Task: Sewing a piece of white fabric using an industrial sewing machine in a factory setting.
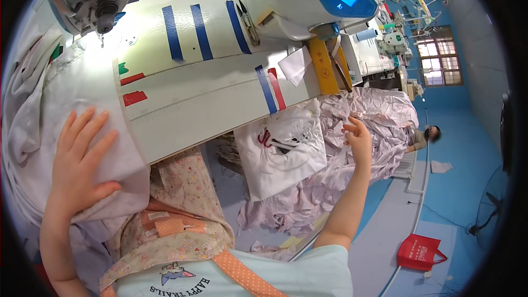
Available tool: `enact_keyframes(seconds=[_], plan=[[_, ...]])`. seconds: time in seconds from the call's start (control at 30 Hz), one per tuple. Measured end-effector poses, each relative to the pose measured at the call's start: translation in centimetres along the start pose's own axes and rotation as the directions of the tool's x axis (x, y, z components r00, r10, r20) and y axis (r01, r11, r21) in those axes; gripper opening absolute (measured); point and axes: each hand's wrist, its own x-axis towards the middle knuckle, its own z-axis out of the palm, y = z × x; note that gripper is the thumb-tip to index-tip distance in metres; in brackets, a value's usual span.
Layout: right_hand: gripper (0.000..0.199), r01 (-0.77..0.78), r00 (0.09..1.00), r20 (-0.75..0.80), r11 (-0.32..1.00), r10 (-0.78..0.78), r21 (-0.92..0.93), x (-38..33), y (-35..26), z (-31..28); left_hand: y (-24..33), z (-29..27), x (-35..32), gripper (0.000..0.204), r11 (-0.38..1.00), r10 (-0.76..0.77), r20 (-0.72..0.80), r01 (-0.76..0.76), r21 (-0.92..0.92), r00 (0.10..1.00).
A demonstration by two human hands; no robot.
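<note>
My left hand lies flat with its fingers spread on white fabric at the left. That fabric runs up beneath the needle area of a sewing machine and hangs over the table's front edge. Out to the right, my right hand is raised in front of a heap of pale pink fabric. Its fingers are loosely bent and apart, with nothing visible in them; whether they touch the heap I cannot tell. Between my hands, a white cloth piece with a dark and pink print hangs by the table edge.
Blue and red tape strips mark the machine table. Tweezers or snips, a small folded white cloth and a yellow box lie along it. Farther right are a red bag, a fan and another person.
</note>
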Motion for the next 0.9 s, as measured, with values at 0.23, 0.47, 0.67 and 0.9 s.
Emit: enact_keyframes(seconds=[0.23, 0.47, 0.67, 0.9], plan=[[0.056, 0.037, 0.999, -0.017, 0.982, -0.041, -0.187, 0.4, 0.3, 1.4, 0.6, -0.6, 0.4, 0.079, 0.993, -0.026, -0.058, 0.019, -0.114, 0.998], [0.049, -0.074, 0.995, -0.078, 0.995, 0.068, -0.073, 0.4, 0.2, 1.6, -0.1, 0.6, -0.8, 0.080, 0.993, -0.066, -0.026, 0.063, -0.095, 0.997], [0.027, 0.005, 0.996, 0.083, 0.984, -0.019, 0.175, -5.0, -9.0, 4.5, 1.4, -2.4, 1.3, 0.068, 0.910, -0.008, -0.266, -0.103, -0.402, 0.964], [0.019, 0.519, 0.468, 0.490, 0.678, -0.735, 0.520, -14.1, -24.7, 18.0, 8.0, -2.6, 3.8, 0.056, 0.637, -0.110, -0.298, -0.163, -0.754, 0.948]])
